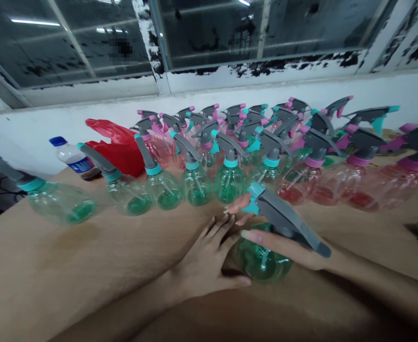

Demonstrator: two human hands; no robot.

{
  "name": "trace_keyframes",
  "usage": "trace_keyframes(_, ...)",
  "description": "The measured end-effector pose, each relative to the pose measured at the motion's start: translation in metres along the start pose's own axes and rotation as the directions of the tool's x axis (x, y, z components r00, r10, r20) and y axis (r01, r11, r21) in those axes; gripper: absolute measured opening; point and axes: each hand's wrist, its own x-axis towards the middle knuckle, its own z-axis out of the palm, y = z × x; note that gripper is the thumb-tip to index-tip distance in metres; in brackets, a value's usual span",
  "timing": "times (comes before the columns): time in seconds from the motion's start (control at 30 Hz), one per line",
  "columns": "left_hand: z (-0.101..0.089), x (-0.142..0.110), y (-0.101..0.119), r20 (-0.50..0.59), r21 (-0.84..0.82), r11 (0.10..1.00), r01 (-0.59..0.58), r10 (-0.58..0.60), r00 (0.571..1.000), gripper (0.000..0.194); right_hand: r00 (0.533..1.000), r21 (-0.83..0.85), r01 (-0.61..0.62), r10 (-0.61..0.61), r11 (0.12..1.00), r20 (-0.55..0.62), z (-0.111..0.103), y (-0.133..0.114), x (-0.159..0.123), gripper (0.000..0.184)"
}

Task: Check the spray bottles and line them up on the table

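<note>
The right hand (pixel 303 257) clamps its fingers around the bottle (pixel 264 263), likely steadying it, while the left hand (pixel 205 261) spreads its fingers beside it, facing sprayers (pixel 229 184) toward the table (pixel 123 251)'s back edge.

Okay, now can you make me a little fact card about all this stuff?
Right hand: holding a green spray bottle
Left hand: spread beside that bottle
Sprayer top: grey with a turquoise nozzle
Behind the hands: more green bottles and pink bottles
Farther left: red plastic bag, blue-capped bottle
Underneath: wooden-looking table
At the back: windows
</note>
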Motion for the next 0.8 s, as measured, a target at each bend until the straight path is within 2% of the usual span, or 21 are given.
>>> trace_keyframes(0.1,0.0022,-0.0010,-0.0010,0.013,0.007,1.000,0.009,-0.009,1.000,0.092,0.999,-0.082,0.001,-0.005,0.997,-0.043,-0.0001,-0.0041,0.0003,0.014)
trace_keyframes(0.27,0.0030,-0.0011,-0.0009,0.054,0.014,0.999,0.030,-0.031,0.998,0.092,0.991,-0.247,-0.050,0.017,0.968,-0.131,0.0016,-0.0067,-0.0047,0.019)
trace_keyframes(0.43,0.0007,-0.0001,-0.0001,0.065,0.016,0.999,0.031,-0.032,0.997,0.092,0.993,-0.203,-0.060,0.038,0.977,-0.114,0.0023,-0.0042,-0.0046,0.008)
trace_keyframes(0.6,0.0024,-0.0011,-0.0010,0.048,0.025,0.999,0.022,-0.023,0.999,0.090,0.997,-0.136,-0.044,0.034,0.990,-0.073,0.0008,-0.0016,-0.0051,0.032)
trace_keyframes(0.8,0.0023,-0.0004,-0.0007,0.059,0.011,0.999,0.036,-0.036,0.998,0.089,0.996,-0.144,-0.016,0.003,0.989,-0.091,0.0001,-0.0059,-0.0053,0.042)
